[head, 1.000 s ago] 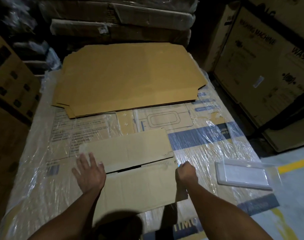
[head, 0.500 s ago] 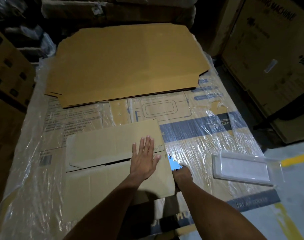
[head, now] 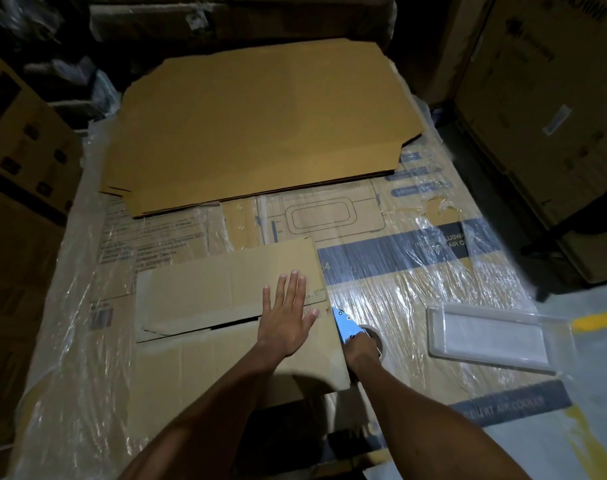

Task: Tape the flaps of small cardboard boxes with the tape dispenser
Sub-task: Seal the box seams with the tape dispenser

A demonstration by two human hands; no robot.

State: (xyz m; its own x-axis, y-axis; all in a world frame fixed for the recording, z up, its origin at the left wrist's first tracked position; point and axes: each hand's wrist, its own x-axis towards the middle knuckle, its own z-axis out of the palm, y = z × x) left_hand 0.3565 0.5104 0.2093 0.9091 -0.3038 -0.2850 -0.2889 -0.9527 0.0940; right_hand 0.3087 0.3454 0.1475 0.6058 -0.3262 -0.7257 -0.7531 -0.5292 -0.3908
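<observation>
Box: a small cardboard box (head: pixel 226 323) lies near the front edge of a large plastic-wrapped carton (head: pixel 416 285), left of the carton's middle, its top flaps folded over.
Flaps: the far flap (head: pixel 226 282) and the near flap (head: pixel 233 362) meet along a seam (head: pixel 233 323) that gapes dark at its middle and left part; no tape shows on it.
Left hand: the left hand (head: pixel 286 315) lies flat across the right end of the seam, fingers straight and slightly spread, pressing both flaps, gripping nothing.
Right hand: the right hand (head: pixel 362 348) sits just beside the box's right edge, fingers curled round the handle of the tape dispenser.
Tape dispenser: the tape dispenser (head: pixel 349 327) is blue, its front end pointing at the box's right edge near the seam; whether it touches the cardboard cannot be told. Its tape roll (head: pixel 376 336) shows behind the hand.
Carton: printed panels and a dark blue band show through the crinkled film.
Flat cardboard: a stack of flattened cardboard sheets (head: pixel 260 126) covers the far part of the carton, well apart from the box.
Tray: a clear plastic tray (head: pixel 496 332) lies on the carton's right side, near the right hand.
Surroundings: stacked cardboard cartons (head: pixel 544 98) stand to the right, more to the left in dim light; a yellow floor line (head: pixel 596 320) shows at the right edge.
</observation>
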